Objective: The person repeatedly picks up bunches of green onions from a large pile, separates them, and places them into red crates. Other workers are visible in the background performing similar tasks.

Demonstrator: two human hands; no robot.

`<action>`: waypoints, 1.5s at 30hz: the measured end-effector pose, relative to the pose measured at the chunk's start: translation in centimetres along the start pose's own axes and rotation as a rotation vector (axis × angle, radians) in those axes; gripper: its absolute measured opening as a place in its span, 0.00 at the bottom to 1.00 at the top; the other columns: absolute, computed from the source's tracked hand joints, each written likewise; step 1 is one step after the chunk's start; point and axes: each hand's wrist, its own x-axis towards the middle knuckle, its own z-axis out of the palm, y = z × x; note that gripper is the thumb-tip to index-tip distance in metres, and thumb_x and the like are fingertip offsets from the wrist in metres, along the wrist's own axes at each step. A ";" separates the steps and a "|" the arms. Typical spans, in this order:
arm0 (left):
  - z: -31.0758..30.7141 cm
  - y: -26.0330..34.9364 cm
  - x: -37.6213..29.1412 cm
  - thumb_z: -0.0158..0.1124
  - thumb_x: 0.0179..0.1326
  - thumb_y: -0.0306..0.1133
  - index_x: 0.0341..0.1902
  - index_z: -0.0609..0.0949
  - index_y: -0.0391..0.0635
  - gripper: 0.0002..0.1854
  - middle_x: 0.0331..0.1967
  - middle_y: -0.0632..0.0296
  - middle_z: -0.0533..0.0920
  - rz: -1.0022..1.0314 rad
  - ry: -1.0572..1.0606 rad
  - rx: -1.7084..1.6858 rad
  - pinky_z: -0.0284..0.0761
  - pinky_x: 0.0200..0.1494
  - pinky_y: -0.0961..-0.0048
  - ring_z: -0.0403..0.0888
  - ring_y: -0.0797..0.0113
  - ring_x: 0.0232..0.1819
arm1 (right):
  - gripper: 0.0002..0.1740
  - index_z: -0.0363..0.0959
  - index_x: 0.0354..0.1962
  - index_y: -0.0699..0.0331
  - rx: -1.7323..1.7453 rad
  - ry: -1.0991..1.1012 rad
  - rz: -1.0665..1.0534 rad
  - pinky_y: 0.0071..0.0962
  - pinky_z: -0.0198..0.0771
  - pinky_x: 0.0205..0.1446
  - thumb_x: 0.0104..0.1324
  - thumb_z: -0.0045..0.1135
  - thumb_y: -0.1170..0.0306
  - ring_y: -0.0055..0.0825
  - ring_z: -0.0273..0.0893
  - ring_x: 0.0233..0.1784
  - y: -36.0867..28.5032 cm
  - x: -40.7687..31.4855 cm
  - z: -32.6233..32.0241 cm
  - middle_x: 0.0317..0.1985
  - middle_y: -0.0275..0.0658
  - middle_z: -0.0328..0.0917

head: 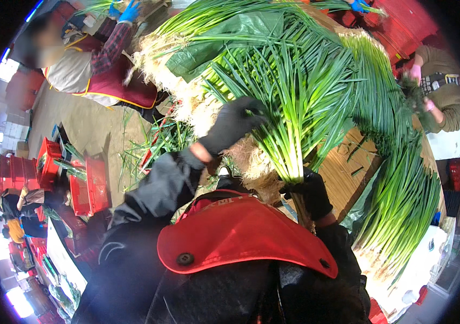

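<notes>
My right hand (310,195), in a black glove, is closed around the lower stalks of a bunch of long green-leaved onions or green garlic (292,133), whose leaves fan upward. Just left of that bunch is my left hand (241,121), also black-gloved and blurred, with its fingers curled by the outer leaves; whether they grip anything cannot be told. A large heap of the same plants (197,85), with pale stringy roots, lies beyond and to the left, partly under a green plastic sheet (226,44). More plants (400,210) are laid out along the right.
Wooden boards (347,174) show right of my right hand. Red plastic crates (94,186) stand on the floor at left. A co-worker in a maroon apron (112,83) is at upper left, another in pink gloves (428,103) at upper right. Cut leaves (169,141) lie beyond my left forearm.
</notes>
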 end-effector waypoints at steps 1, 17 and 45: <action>1.8 -0.4 0.3 0.74 0.53 0.31 0.45 0.83 0.42 0.16 0.37 0.54 0.84 0.128 -0.015 0.100 0.78 0.44 0.65 0.84 0.59 0.39 | 0.18 0.76 0.49 0.72 0.004 -0.004 -0.006 0.27 0.81 0.36 0.60 0.61 0.77 0.31 0.85 0.34 0.1 0.0 0.2 0.41 0.43 0.84; -6.7 -6.7 2.1 0.64 0.59 0.28 0.37 0.82 0.40 0.06 0.30 0.49 0.85 0.169 0.329 0.668 0.78 0.39 0.62 0.85 0.53 0.34 | 0.19 0.77 0.49 0.71 0.035 0.000 0.012 0.28 0.82 0.37 0.58 0.64 0.79 0.31 0.85 0.36 0.8 -0.7 0.3 0.40 0.41 0.84; -12.0 -7.5 -6.3 0.60 0.55 0.37 0.55 0.81 0.53 0.21 0.33 0.47 0.84 -0.265 -0.056 1.272 0.78 0.33 0.50 0.83 0.47 0.32 | 0.18 0.74 0.51 0.69 -0.156 -0.062 -0.035 0.30 0.81 0.37 0.66 0.61 0.69 0.33 0.84 0.35 -0.1 -2.0 0.5 0.37 0.44 0.83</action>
